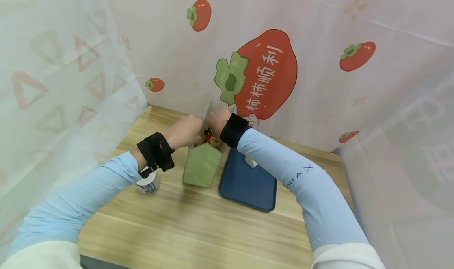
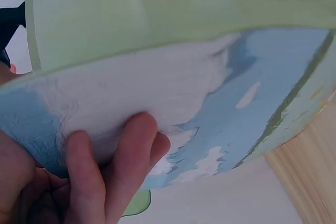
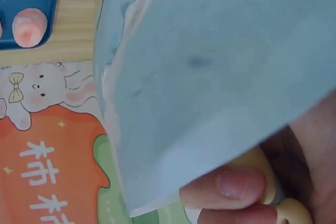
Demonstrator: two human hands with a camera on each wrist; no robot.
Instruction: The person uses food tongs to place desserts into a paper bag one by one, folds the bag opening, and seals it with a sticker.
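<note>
A pale green paper bag [image 1: 202,166] stands open-topped mid-table, its outer walls painted blue and white. My left hand [image 1: 186,131] grips its upper edge; in the left wrist view, the fingers [image 2: 137,148] press the painted wall [image 2: 184,87]. Over the opening, my right hand [image 1: 218,120] has its fingers curled. The right wrist view shows the fingertips [image 3: 226,187] around a small yellowish thing [image 3: 257,163], partly covered by the bag's blue panel [image 3: 220,66]; its kind cannot be made out. A small red and black figure [image 1: 208,136] shows at the bag's mouth.
Right of the bag lies a blue tray [image 1: 248,190] with a small white piece [image 1: 251,161] on it; pink pieces [image 3: 29,27] show there too. A round white item with blue marks [image 1: 149,184] sits under my left wrist. Printed curtains [image 1: 312,44] enclose the wooden table.
</note>
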